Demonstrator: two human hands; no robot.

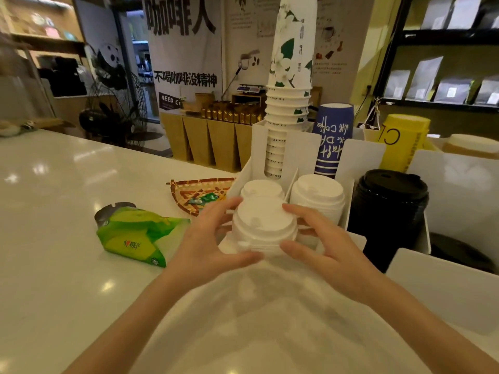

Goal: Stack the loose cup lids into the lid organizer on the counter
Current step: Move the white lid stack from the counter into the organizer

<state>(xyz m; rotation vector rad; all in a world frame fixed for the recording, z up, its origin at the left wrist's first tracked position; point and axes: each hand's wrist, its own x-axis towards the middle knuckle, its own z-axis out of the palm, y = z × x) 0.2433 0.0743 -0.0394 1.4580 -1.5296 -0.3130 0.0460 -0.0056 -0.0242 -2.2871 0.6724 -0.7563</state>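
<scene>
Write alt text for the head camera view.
Both hands, left hand and right hand, grip a stack of white lids at the front of a white lid organizer holding white and black lid stacks; a green tissue pack lies left.

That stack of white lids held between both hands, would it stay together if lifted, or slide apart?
The stack of white lids looks nested, so it probably lifts as one light piece. Thin plastic likely flexes when squeezed. The left hand and right hand grip opposite sides, which suggests it may tilt or shear otherwise.
</scene>
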